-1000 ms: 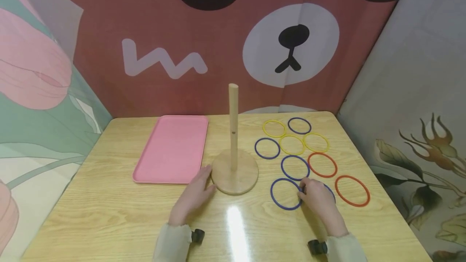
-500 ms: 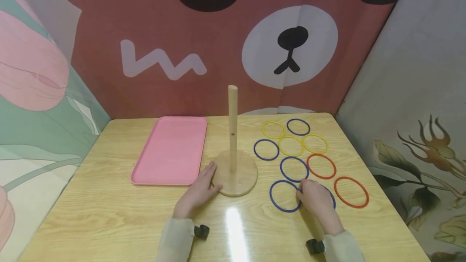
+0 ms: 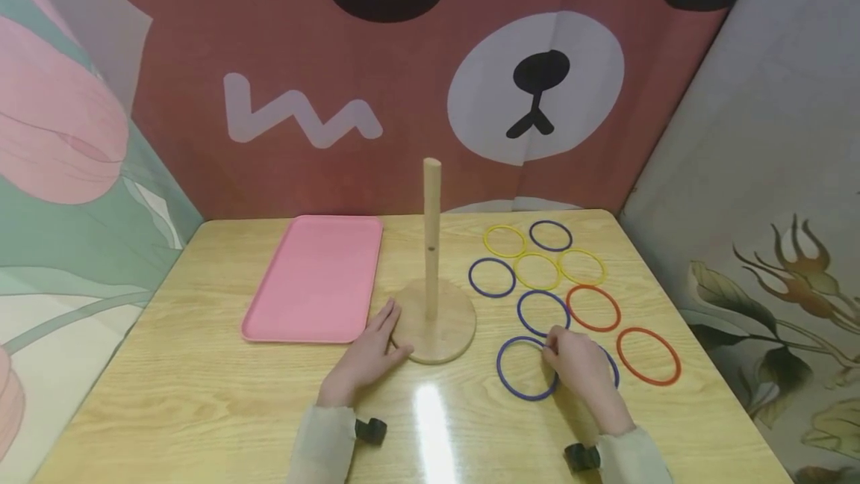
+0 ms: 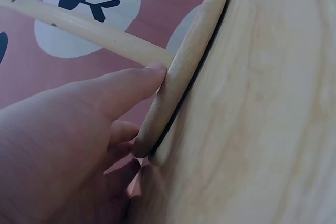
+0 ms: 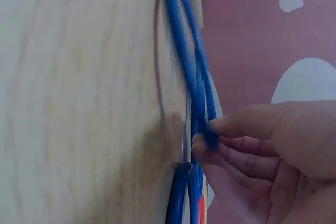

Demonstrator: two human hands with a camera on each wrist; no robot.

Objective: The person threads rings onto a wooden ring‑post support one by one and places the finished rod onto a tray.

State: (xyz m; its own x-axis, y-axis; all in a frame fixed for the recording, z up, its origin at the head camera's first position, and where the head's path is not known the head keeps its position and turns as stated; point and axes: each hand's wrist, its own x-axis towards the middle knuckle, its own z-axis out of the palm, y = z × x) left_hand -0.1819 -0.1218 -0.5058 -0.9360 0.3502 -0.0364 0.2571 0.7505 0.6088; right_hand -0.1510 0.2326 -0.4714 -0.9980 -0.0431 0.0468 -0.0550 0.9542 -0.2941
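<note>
A wooden stand with a round base (image 3: 450, 336) and an upright post (image 3: 432, 245) stands mid-table. My left hand (image 3: 365, 361) is at the base's left edge with fingers extended; in the left wrist view its thumb (image 4: 134, 85) touches the base's rim. My right hand (image 3: 583, 364) pinches a blue ring (image 5: 177, 38) between thumb and fingertips. In the right wrist view this ring tilts, its far side raised over the table with a shadow beside it. Another blue ring (image 3: 614, 370) lies partly hidden behind my right hand.
Several rings lie flat on the right: blue rings (image 3: 493, 296), yellow rings (image 3: 505, 226) and red rings (image 3: 648, 329). A pink tray (image 3: 316, 282) lies at left on the wooden table (image 3: 201, 394). A printed curtain (image 3: 289, 185) hangs behind the table.
My left hand has moved slightly right, its thumb now over the base's edge. My right fingers have closed on the near blue ring, which has shifted slightly and tilted.
</note>
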